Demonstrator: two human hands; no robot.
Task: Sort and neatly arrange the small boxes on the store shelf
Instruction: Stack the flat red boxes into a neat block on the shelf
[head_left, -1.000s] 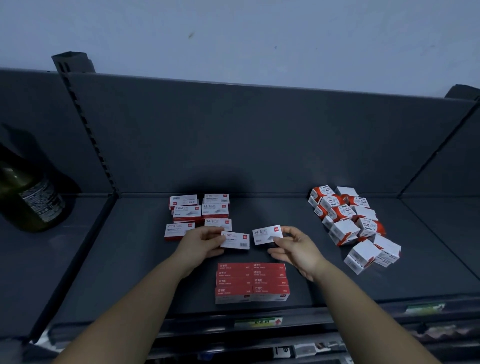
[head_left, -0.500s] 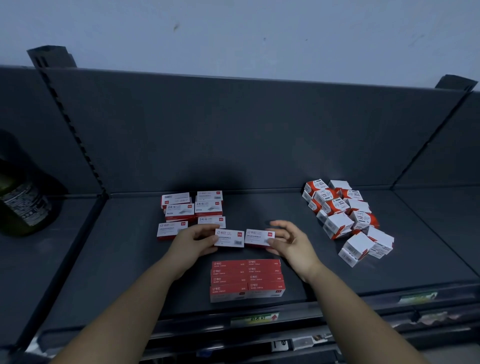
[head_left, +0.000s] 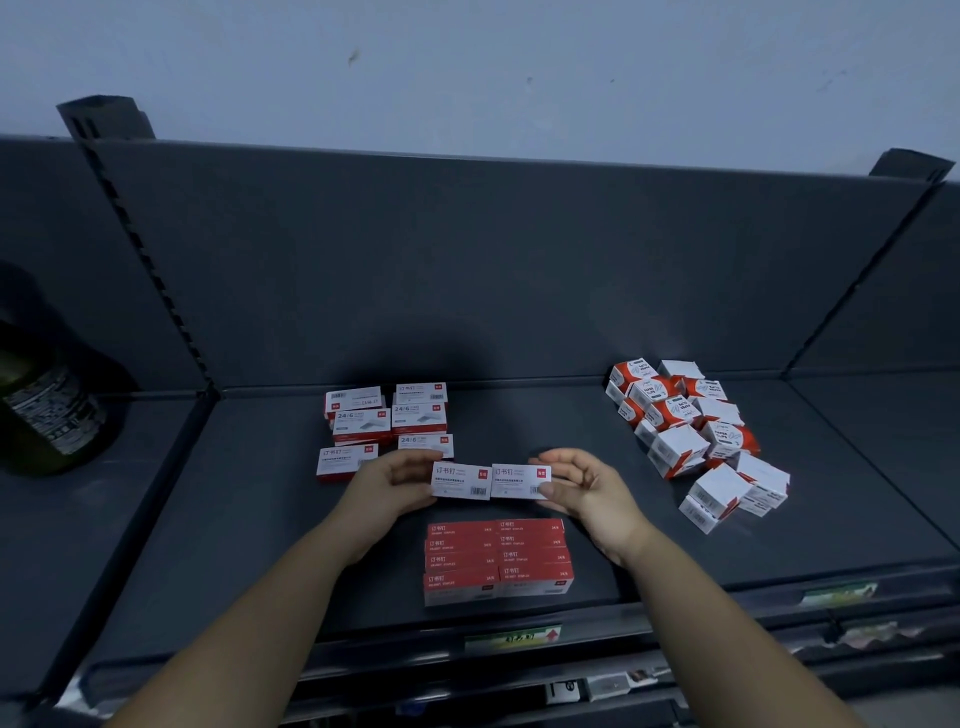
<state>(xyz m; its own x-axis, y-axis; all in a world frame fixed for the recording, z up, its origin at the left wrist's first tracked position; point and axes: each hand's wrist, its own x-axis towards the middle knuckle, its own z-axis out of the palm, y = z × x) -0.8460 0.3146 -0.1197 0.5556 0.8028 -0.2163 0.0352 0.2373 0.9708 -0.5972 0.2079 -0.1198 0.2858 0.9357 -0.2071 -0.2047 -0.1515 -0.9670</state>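
My left hand (head_left: 387, 486) grips a white staple box (head_left: 461, 480) and my right hand (head_left: 584, 486) grips another white staple box (head_left: 521, 480). The two boxes sit side by side, touching end to end, just above the dark shelf (head_left: 260, 519). Directly in front of them lies a neat block of red staple boxes (head_left: 498, 558), in two columns. Behind my left hand lies a loose group of white staple boxes (head_left: 389, 423). A jumbled pile of red-and-white paper clip boxes (head_left: 691, 436) lies at the right.
A dark green bottle (head_left: 41, 410) stands on the neighbouring shelf at the far left. The shelf's back panel (head_left: 493, 270) rises behind the boxes. A price label strip (head_left: 511, 636) runs along the front edge.
The right hand's box, tilted and apart a second ago, has come down level and now butts against the left hand's box. Both hands stay on their boxes.
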